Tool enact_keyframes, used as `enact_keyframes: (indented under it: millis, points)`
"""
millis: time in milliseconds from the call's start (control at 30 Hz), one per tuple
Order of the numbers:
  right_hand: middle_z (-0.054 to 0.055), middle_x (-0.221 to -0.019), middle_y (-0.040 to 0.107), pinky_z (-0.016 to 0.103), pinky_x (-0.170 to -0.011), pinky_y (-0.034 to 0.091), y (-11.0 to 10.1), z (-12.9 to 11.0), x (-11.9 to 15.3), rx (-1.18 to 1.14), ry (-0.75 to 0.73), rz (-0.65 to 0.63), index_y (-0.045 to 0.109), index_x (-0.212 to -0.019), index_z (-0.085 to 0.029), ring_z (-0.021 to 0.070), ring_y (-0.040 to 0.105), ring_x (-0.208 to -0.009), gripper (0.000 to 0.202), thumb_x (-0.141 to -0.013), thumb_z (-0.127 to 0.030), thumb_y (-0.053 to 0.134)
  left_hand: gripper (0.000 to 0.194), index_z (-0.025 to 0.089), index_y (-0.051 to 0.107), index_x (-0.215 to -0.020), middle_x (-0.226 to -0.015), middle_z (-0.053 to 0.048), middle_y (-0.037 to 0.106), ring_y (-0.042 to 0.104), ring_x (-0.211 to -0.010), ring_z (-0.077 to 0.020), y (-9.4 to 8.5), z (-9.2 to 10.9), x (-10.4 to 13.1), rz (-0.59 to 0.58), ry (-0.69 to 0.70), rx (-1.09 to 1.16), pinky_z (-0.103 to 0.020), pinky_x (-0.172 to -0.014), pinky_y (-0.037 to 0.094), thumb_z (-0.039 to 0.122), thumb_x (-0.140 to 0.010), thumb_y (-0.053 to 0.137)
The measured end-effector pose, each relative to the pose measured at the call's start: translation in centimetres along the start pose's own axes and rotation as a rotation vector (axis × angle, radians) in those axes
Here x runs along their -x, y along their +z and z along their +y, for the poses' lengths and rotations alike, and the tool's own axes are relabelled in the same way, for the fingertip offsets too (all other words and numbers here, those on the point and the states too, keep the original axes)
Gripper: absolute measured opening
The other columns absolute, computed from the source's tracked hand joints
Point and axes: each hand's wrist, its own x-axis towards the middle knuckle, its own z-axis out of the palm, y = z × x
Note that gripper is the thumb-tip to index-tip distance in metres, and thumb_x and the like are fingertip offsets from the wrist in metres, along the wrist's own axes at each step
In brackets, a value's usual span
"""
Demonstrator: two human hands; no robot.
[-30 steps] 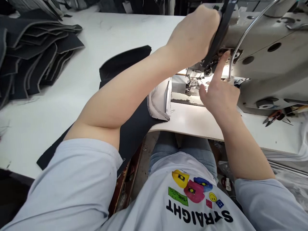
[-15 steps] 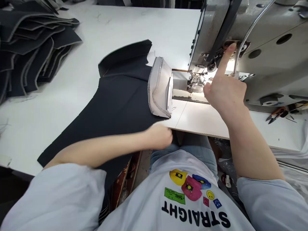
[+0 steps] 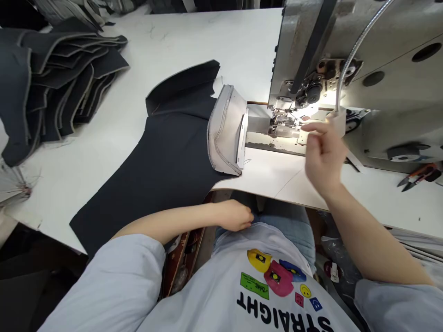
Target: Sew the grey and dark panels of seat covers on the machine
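Note:
My right hand (image 3: pixel 325 154) is in front of the sewing machine's lit needle area (image 3: pixel 285 122), slightly blurred. Its fingers are bent, with thumb and forefinger close together; anything between them is too small to make out. Low over my lap, my left hand (image 3: pixel 237 215) has its fingers curled in, and the palm is hidden. A large dark fabric piece (image 3: pixel 166 152) lies on the table to the left, partly under my left forearm. On its right edge stands a curved white padded piece (image 3: pixel 224 131) with a dark stitched line, next to the machine bed.
The sewing machine (image 3: pixel 391 97) fills the upper right, with a braided metal hose (image 3: pixel 362 41) in front. Orange-handled snips (image 3: pixel 418 176) lie at the right. A stack of dark foam-backed pieces (image 3: pixel 69 78) sits at the far left of the white table (image 3: pixel 204 34).
My right hand has come down from the upper thread parts to near the needle area, its pointing finger now bent. My left hand has dropped slightly toward my lap. The view has shifted a little.

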Motion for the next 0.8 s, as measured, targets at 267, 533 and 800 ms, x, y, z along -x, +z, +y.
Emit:
enact_keyframes:
  millis: [267,533,800]
  points:
    - [0.006,-0.092,0.073,0.033,-0.072,0.056,2.2,3.9,2.8,0.194,-0.120,-0.187,0.062,-0.130,-0.026,0.0203,0.071,-0.079,0.039,-0.102,-0.028,0.035,0.034,0.021,0.064,-0.128,-0.123,-0.007,0.068,0.067,-0.081,-0.0119,-14.0,-3.4,1.7,0.838,-0.035,0.641,-0.024,-0.074,0.055,0.026,-0.098,0.049]
    - [0.001,-0.078,0.072,0.022,-0.062,0.051,1.7,3.5,2.3,0.197,-0.263,-0.277,0.069,-0.105,-0.022,0.0131,0.068,-0.067,0.037,-0.091,-0.006,0.038,0.029,0.020,0.066,-0.082,-0.052,0.006,0.039,0.037,-0.045,-0.0061,-16.2,-6.1,-3.5,1.166,-0.125,1.051,-0.019,-0.046,0.032,0.037,-0.101,0.052]
    - [-0.001,-0.065,0.061,0.021,-0.054,0.044,1.8,3.9,2.5,0.184,-0.328,-0.382,0.069,-0.090,-0.021,0.0117,0.057,-0.055,0.033,-0.088,-0.007,0.040,0.056,0.019,0.043,-0.054,-0.044,0.007,0.026,0.018,-0.038,-0.0038,-18.2,-6.5,-7.2,0.855,-0.112,1.503,-0.022,-0.042,0.014,0.045,-0.102,0.048]
